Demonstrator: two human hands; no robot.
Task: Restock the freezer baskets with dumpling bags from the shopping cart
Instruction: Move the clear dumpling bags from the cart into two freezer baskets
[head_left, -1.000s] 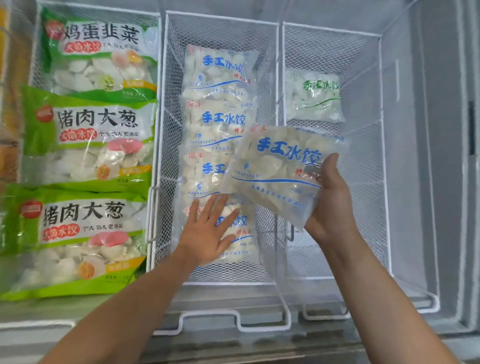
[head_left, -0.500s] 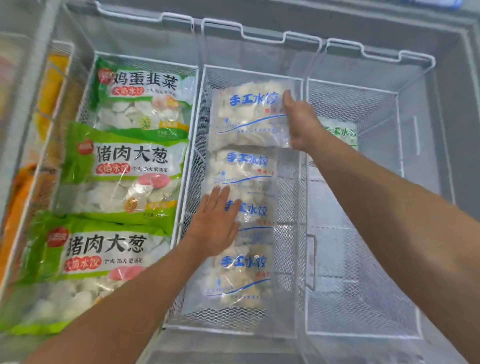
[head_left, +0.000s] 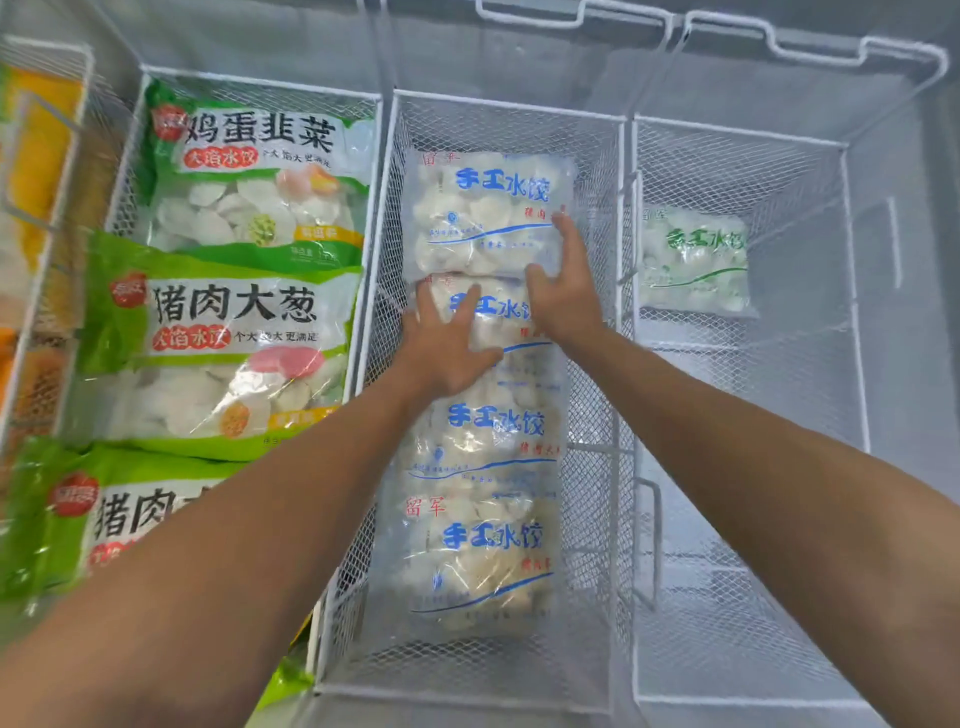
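The middle wire basket (head_left: 506, 106) holds a row of several clear dumpling bags with blue print. The farthest bag (head_left: 483, 213) lies flat at the back of the row. My right hand (head_left: 563, 296) rests on its near right corner, with fingers spread along the edge and the thumb at the bottom edge. My left hand (head_left: 447, 345) lies flat, fingers apart, on the second bag (head_left: 498, 312). Two more blue-print bags (head_left: 488, 551) lie nearer to me. The shopping cart is out of view.
The right basket (head_left: 737, 137) holds one clear bag with green print (head_left: 693, 262) at its far end; the rest of its mesh floor is bare. The left basket (head_left: 260, 85) is filled with three large green dumpling bags (head_left: 218, 332). Orange packages (head_left: 36, 156) sit at far left.
My right hand carried the blue-print bag from above the right basket to the far end of the middle row and laid it down. My left hand slid farther along the row.
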